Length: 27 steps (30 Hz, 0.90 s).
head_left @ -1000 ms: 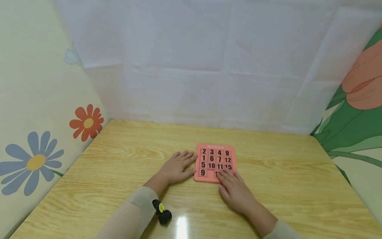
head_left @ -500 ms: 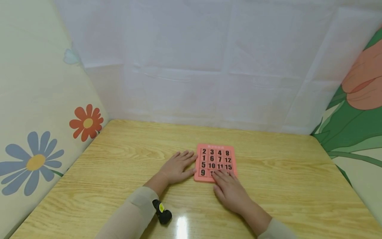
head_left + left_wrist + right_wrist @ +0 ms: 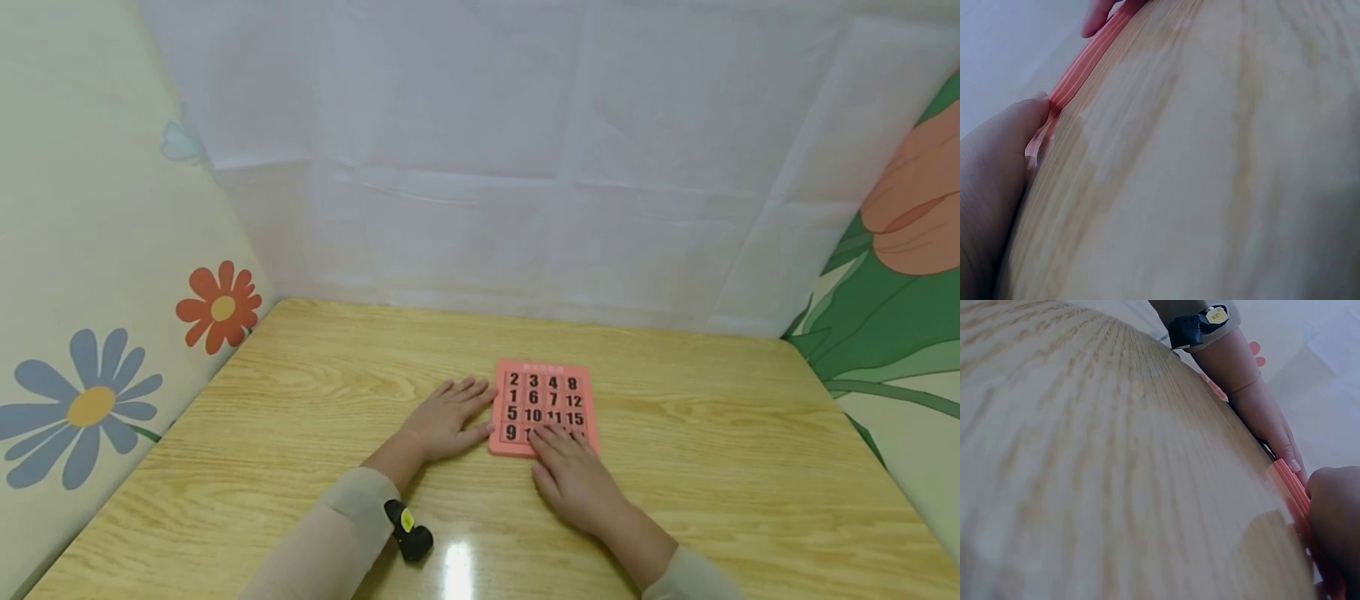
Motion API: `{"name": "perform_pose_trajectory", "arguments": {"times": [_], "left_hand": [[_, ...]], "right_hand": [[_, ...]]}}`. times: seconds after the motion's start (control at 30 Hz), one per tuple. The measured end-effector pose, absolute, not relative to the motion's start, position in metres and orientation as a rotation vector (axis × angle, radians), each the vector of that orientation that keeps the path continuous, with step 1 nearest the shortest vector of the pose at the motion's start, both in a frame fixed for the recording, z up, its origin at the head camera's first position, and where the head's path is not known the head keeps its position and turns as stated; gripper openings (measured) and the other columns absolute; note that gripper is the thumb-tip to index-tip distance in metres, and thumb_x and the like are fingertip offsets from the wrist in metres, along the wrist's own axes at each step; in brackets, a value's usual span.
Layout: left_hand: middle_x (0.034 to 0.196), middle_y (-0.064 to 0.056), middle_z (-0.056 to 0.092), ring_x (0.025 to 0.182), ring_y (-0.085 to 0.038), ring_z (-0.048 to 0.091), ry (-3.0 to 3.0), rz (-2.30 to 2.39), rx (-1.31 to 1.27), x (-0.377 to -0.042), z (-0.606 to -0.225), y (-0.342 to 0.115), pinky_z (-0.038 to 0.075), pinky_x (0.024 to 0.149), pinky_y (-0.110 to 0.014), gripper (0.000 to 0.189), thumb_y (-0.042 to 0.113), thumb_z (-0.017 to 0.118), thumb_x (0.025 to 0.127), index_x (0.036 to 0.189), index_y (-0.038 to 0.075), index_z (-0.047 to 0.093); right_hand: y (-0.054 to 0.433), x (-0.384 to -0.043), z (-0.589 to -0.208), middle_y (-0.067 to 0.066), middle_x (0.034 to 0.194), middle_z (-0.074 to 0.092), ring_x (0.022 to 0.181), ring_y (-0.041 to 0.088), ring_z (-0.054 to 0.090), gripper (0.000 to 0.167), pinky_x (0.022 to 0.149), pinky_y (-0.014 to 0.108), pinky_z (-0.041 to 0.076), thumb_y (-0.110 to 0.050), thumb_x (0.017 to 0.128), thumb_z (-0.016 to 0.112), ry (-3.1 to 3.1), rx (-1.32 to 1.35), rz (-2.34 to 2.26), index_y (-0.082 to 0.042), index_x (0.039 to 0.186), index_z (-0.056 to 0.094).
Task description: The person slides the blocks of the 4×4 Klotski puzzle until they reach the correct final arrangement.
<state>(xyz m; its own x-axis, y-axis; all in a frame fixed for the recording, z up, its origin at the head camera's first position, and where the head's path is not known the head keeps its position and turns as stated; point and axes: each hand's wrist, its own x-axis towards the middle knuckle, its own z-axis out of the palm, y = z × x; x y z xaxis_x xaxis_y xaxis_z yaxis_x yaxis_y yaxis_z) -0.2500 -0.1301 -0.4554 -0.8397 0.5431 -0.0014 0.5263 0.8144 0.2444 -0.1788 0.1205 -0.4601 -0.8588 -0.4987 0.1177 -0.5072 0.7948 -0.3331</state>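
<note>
Number slide puzzle: tile-sliding along near row, apparently; next push likely needs light, level pressure.
Left hand: extended, ungrasping, against left side.
Right hand: extended over near row, gripping nothing.

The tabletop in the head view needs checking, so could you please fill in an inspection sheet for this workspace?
Surface: wood-grain tabletop, with a glare patch nearest the person.
Job's things: pink number board, lying flat; its bottom row is partly covered.
Clutter: nothing seen.
Hands: left hand touches the board's left edge; right hand rests its fingers on the bottom row.
Cables: nothing seen.
Surroundings: white backdrop behind; flower-print panels left and right.
</note>
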Motion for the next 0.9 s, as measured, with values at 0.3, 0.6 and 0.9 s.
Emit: {"name": "perform_pose_trajectory", "arguments": {"times": [0.3,0.6,0.9], "left_hand": [[0.161,-0.006,0.028,0.151,-0.029,0.022,2.925,0.352,0.865,-0.251,-0.455,-0.13,0.015,0.125,-0.049,0.065,0.051,0.042,0.1,0.155,0.018,0.031],[0.162,-0.007,0.027,0.152,-0.029,0.021,2.916,0.35,0.882,-0.251,-0.454,-0.131,0.014,0.125,-0.05,0.066,0.051,0.042,0.1,0.155,0.017,0.03],[0.162,-0.007,0.028,0.152,-0.029,0.021,2.92,0.344,0.887,-0.251,-0.455,-0.131,0.015,0.125,-0.05,0.066,0.051,0.042,0.1,0.155,0.017,0.031]], "right_hand": [[0.125,-0.177,-0.457,0.008,0.154,0.043,0.146,0.029,0.035,0.048,0.123,0.051,0.021,-0.03,0.102,0.047,-2.947,0.813,0.605,-0.008,0.145,0.048],[0.146,-0.173,-0.459,0.01,0.153,0.044,0.144,0.028,0.039,0.048,0.121,0.045,0.028,-0.027,0.1,0.051,-2.939,0.721,0.6,-0.005,0.143,0.05],[0.161,-0.171,-0.46,0.008,0.154,0.043,0.144,0.027,0.038,0.048,0.122,0.046,0.027,-0.028,0.101,0.05,-2.984,0.626,0.638,-0.007,0.145,0.049]]}}
